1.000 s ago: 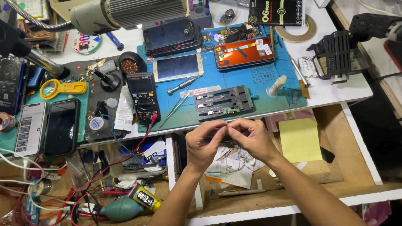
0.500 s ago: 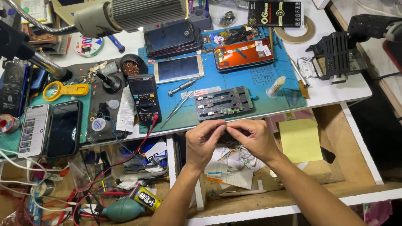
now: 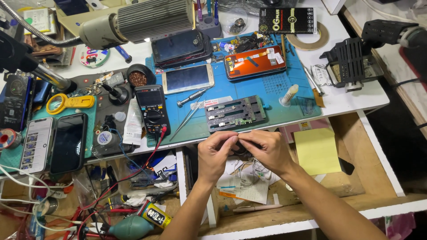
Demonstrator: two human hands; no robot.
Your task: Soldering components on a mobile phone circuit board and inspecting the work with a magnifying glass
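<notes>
I see my left hand (image 3: 216, 153) and right hand (image 3: 264, 151) meeting fingertip to fingertip just below the front edge of the desk (image 3: 351, 100), above an open drawer (image 3: 356, 178). Both are curled, pinching a small dark part (image 3: 236, 143) between them; it is too hidden to tell what it is. Just beyond my hands, on the blue mat (image 3: 271, 84), lies a grey board holder (image 3: 235, 113). A black multimeter (image 3: 152, 109) stands left of it, tweezers (image 3: 187, 118) between them. A yellow pad (image 3: 316, 151) lies in the drawer near my right wrist.
</notes>
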